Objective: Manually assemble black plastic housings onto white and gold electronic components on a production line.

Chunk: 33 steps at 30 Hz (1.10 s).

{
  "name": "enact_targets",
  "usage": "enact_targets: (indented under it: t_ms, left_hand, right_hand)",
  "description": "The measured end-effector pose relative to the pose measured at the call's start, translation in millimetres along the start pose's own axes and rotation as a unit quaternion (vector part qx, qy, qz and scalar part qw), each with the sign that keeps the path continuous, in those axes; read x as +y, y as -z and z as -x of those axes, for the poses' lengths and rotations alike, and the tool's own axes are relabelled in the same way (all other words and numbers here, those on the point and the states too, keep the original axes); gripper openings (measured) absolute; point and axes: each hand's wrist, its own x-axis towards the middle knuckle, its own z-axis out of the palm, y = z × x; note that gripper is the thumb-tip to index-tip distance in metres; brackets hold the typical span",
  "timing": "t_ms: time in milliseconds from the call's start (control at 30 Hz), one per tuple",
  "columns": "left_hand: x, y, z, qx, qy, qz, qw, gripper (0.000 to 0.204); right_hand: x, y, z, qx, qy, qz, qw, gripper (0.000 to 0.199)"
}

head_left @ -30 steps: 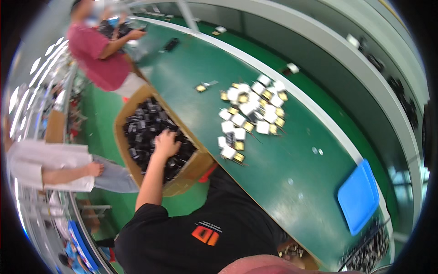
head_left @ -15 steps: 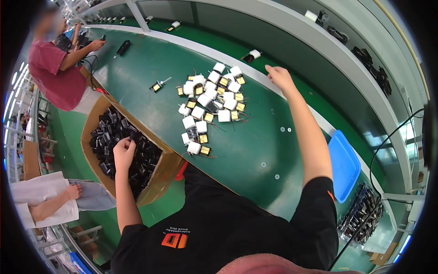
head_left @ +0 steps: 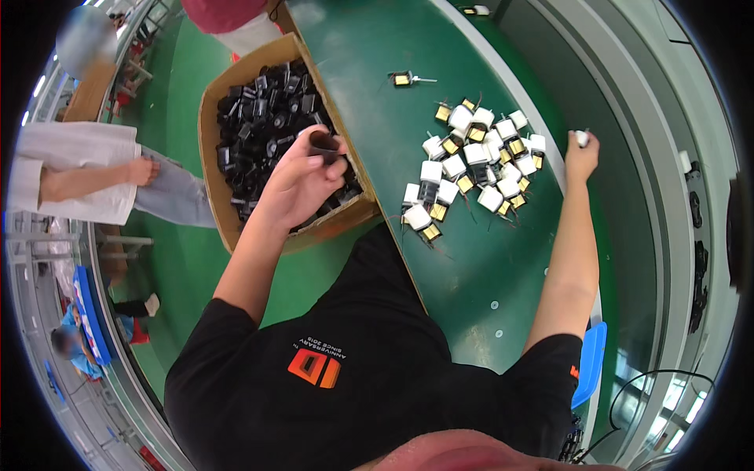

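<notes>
Black short-sleeved shirt [head_left: 393, 400]; orange chest logo [head_left: 314, 367]; orange sleeve mark [head_left: 574, 372].

Black shirt [head_left: 393, 400] of person: small pale lettering [head_left: 322, 348] in two short lines on chest, tilted, upside down in view, tiny pale mark to one side. Just below lettering in view, slanted block logo [head_left: 326, 373] in red-orange and orange. Right sleeve [head_left: 550, 373]: small orange mark [head_left: 574, 373], too small to read. Any print on white-and-yellow pieces [head_left: 460, 118] or black pieces [head_left: 259, 118]: likewise too small.
</notes>
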Motion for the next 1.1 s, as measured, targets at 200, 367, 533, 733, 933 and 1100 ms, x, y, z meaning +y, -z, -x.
enact_targets:
  t_ms: [200, 367, 533, 733, 933, 1100]
  left_hand:
    - [-13, -30, -9, -0.144, -0.033, -0.131, 0.98, 0.035]
    - [-37, -50, -24, -0.246, 0.001, -0.074, 0.966, 0.035]
    - [-68, -72, -34, -0.29, 0.063, -0.045, 0.954, 0.037]
    - [-94, -94, -34, -0.295, 0.109, -0.08, 0.946, 0.041]
    - [-134, -110, -19, -0.27, 0.093, -0.45, 0.846, 0.045]
    - [-141, -117, -11, -0.249, 0.061, -0.424, 0.869, 0.064]
  right_hand:
    - [-123, 91, 52, -0.047, -0.173, -0.466, 0.866, 0.045]
    - [-179, 195, 153, -0.153, -0.176, -0.493, 0.838, 0.046]
    - [-169, 257, 232, -0.137, -0.174, -0.541, 0.811, 0.039]
    - [-178, 274, 270, -0.065, -0.235, -0.669, 0.703, 0.04]
    - [-180, 255, 293, -0.275, -0.134, -0.687, 0.659, 0.031]
    - [-186, 260, 268, -0.254, -0.103, -0.604, 0.748, 0.032]
